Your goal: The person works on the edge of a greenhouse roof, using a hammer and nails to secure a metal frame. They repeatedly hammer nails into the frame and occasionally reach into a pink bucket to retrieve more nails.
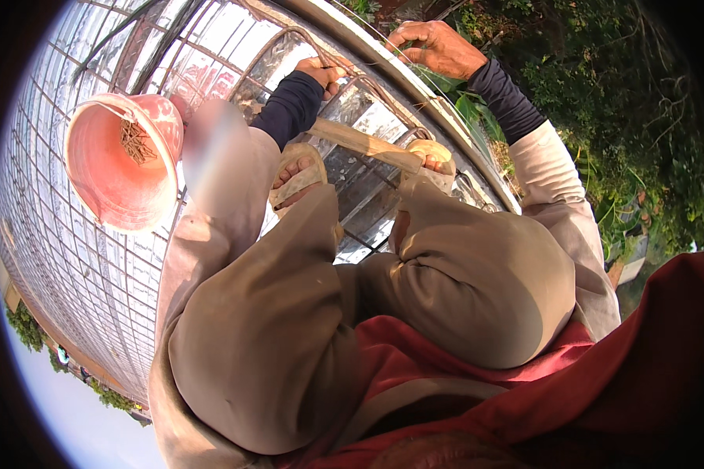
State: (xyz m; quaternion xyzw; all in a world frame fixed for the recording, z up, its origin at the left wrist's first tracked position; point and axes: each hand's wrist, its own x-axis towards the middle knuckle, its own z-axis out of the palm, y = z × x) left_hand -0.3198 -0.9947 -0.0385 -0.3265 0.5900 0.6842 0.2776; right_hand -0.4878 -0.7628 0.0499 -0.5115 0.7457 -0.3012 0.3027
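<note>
My left hand is closed around bent steel rebar near the slab's edge. Out past that edge, my right hand has its fingers curled, thumb and forefinger close together. A thin pale line runs by its fingertips; whether they pinch it I cannot make out. More bent rebar loops lie between the two hands. Below them, a length of wood lies across the bars by my sandalled feet. To the left of my left arm a pink bucket is tipped toward me, with short brown rods inside.
A rebar grid over shiny sheeting spreads across the left. Dark cables or bars lie at the upper left. The pale edge board runs diagonally, with leafy plants beyond it. My bent knees fill the middle.
</note>
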